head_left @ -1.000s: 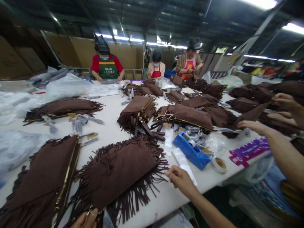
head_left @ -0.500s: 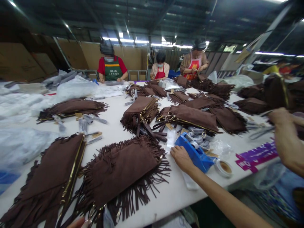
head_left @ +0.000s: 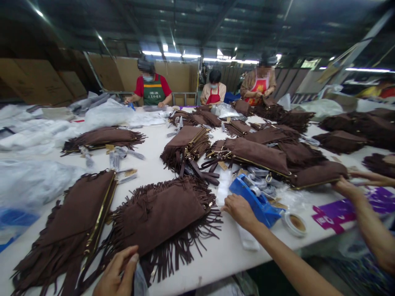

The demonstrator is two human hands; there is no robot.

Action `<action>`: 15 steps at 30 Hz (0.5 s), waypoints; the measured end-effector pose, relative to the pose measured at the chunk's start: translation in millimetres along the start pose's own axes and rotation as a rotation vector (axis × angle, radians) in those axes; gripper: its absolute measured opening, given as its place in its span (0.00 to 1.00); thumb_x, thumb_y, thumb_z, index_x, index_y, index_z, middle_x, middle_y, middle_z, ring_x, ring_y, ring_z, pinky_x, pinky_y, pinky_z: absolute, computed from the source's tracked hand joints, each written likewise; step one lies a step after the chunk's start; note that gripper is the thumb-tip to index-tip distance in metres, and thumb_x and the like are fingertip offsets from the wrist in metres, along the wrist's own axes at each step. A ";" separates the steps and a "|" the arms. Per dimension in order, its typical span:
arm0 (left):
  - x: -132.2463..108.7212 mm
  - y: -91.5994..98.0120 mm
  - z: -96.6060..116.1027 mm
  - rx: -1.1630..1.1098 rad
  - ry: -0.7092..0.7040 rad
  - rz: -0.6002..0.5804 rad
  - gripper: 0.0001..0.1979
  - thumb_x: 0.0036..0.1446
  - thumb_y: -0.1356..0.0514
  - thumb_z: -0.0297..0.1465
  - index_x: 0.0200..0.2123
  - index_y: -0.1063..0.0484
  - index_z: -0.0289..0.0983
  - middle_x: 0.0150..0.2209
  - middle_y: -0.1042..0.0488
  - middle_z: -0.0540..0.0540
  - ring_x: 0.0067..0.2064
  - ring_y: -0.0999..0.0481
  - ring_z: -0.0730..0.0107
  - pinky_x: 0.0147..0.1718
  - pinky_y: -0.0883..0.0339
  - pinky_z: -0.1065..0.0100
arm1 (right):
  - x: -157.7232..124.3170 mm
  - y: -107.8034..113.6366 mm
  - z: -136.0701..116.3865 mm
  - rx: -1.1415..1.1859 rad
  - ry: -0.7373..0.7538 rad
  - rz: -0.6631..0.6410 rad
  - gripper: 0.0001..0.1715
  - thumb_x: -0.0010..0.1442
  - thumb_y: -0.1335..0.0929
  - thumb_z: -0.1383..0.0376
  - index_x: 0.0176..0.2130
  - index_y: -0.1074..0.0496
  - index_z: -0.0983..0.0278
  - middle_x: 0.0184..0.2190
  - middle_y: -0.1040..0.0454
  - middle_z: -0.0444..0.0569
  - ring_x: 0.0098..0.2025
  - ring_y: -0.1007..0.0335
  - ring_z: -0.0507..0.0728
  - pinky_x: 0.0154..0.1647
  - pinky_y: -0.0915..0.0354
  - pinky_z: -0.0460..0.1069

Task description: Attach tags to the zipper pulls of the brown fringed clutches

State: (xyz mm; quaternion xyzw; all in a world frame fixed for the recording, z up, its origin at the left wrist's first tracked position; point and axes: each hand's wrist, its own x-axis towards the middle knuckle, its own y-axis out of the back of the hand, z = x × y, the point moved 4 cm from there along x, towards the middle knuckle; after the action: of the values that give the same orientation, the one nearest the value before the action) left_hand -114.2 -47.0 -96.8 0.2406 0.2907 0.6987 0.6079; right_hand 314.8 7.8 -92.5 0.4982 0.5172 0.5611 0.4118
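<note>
The left hand [head_left: 119, 273] has risen to the bag [head_left: 166, 218], left of the dispenser [head_left: 257, 201]; the right hand [head_left: 242, 211] is beside it. Whether either grips anything is unclear. Dragging could tangle the fringe [head_left: 177, 259].

This is a factory workshop: people [head_left: 167, 87] in aprons [head_left: 153, 93] work around a broad tabletop [head_left: 151, 167] piled with matching brown bags [head_left: 163, 220] under strip lights [head_left: 152, 53].
</note>
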 end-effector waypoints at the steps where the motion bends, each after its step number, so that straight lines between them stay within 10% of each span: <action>1: -1.4 -5.8 12.7 -0.014 -0.020 -0.044 0.20 0.55 0.46 0.48 0.42 0.26 0.43 0.47 0.23 0.46 0.49 0.25 0.52 0.52 0.33 0.52 | -1.5 -0.3 0.3 0.037 0.001 -0.001 0.14 0.64 0.35 0.59 0.30 0.30 0.63 0.30 0.26 0.49 0.36 0.33 0.58 0.37 0.46 0.50; 6: -10.2 -32.3 59.8 -0.100 -0.155 -0.152 0.17 0.60 0.48 0.43 0.46 0.28 0.41 0.49 0.26 0.43 0.51 0.27 0.55 0.53 0.34 0.53 | -16.3 14.6 -1.8 0.358 -0.134 0.047 0.17 0.67 0.40 0.57 0.33 0.30 0.62 0.32 0.26 0.48 0.37 0.32 0.57 0.38 0.42 0.50; 12: -20.5 -52.8 139.7 -0.237 -0.542 -0.379 0.32 0.58 0.41 0.32 0.64 0.46 0.44 0.66 0.46 0.43 0.66 0.47 0.58 0.64 0.52 0.54 | -42.9 71.3 -78.2 0.777 0.025 -0.208 0.12 0.64 0.36 0.59 0.32 0.29 0.62 0.30 0.27 0.46 0.34 0.33 0.54 0.36 0.40 0.48; 15: -25.3 -63.9 157.7 -0.445 -0.516 -0.627 0.27 0.51 0.35 0.33 0.55 0.32 0.41 0.60 0.35 0.42 0.62 0.40 0.54 0.61 0.47 0.57 | -47.7 92.3 -104.4 1.067 0.058 -0.361 0.15 0.64 0.36 0.56 0.31 0.30 0.63 0.28 0.30 0.44 0.32 0.35 0.52 0.33 0.40 0.46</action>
State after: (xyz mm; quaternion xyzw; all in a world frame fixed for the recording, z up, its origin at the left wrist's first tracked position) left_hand 43.6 -48.3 -28.2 0.1708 0.0315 0.4436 0.8793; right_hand 224.8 -68.3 -4.1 0.5253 0.8174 0.1560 0.1779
